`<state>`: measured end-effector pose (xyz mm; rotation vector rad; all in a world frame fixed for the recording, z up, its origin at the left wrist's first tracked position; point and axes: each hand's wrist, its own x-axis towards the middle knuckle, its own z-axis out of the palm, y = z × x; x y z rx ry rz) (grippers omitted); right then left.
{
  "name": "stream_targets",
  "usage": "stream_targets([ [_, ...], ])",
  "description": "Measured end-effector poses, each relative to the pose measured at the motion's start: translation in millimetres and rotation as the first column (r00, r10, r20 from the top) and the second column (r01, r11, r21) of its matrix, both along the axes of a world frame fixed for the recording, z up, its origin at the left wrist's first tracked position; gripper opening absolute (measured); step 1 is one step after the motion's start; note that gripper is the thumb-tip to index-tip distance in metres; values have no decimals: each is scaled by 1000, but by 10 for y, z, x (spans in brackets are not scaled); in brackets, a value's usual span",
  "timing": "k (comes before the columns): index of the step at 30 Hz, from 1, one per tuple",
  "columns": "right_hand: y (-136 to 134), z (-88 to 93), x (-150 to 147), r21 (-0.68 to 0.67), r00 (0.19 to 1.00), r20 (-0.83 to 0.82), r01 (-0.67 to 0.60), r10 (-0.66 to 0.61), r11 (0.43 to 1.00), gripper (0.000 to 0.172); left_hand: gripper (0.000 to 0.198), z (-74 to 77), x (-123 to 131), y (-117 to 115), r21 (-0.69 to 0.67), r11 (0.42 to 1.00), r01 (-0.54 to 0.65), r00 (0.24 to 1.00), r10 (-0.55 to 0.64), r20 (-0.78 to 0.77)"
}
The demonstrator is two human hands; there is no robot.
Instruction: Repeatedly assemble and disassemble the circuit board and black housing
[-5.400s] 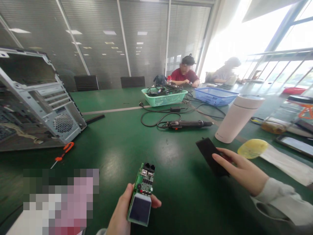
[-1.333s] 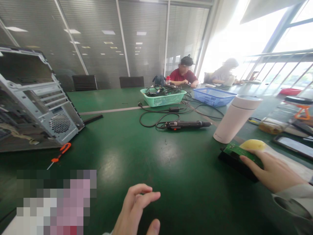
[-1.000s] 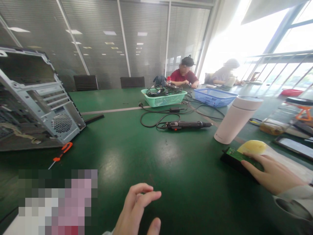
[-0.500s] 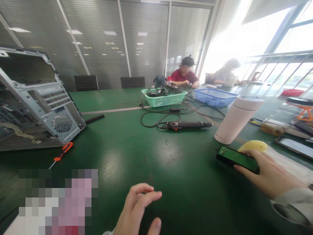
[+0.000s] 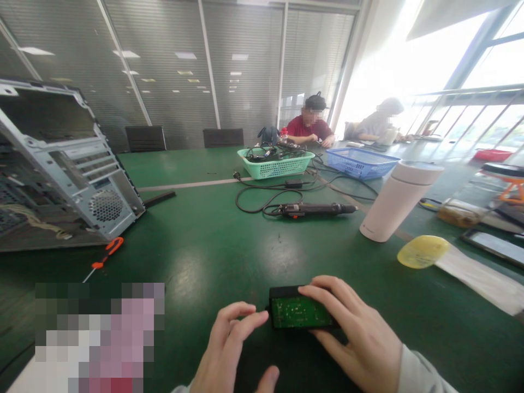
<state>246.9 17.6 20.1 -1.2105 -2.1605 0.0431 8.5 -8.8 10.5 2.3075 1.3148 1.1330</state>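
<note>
A small black box with a green circuit board point(image 5: 301, 311) showing on its upper face is low at the front of the green table point(image 5: 229, 240). My right hand point(image 5: 356, 327) grips its right end, thumb below and fingers over the top edge. Just left of the box is my left hand point(image 5: 235, 344), fingers apart and thumb spread, holding nothing. Its index fingertip is close to the box's left end; whether it touches, I cannot tell. Behind the box lies a black electric screwdriver point(image 5: 315, 209) with its cord.
An opened computer case point(image 5: 102, 180) stands at left, an orange-handled screwdriver point(image 5: 110, 251) before it. A pale pink tumbler point(image 5: 393, 207), a yellow-ended object point(image 5: 423, 252) and a phone point(image 5: 495, 244) are at right. Beyond are a green basket point(image 5: 278, 165) of cables, a blue basket point(image 5: 360, 164) and two people.
My right hand has carried the circuit-board box from beside the tumbler leftward and toward me, near my left hand. The yellow-ended object is now uncovered. My left hand has barely moved.
</note>
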Motion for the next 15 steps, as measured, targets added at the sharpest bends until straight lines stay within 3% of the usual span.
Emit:
stream_targets([
  [3, -62, -65, -171, 79, 994, -33, -101, 104, 992, 52, 58, -15, -32, 40, 29, 999, 39, 998, -37, -50],
  [7, -71, -145, -242, 182, 984, -70, -148, 163, 972, 55, 47, -1, -62, 56, 45, 994, 98, 994, -96, -46],
  [11, -72, -136, -218, 143, 974, -141, -156, 177, 977, 53, 40, 18, -76, 60, -8, 997, 82, 995, -82, 54],
  [15, -111, -102, -228, -8, 948, -291, -140, 131, 990, 51, 32, 15, -77, 61, -90, 993, 73, 978, -54, 203],
])
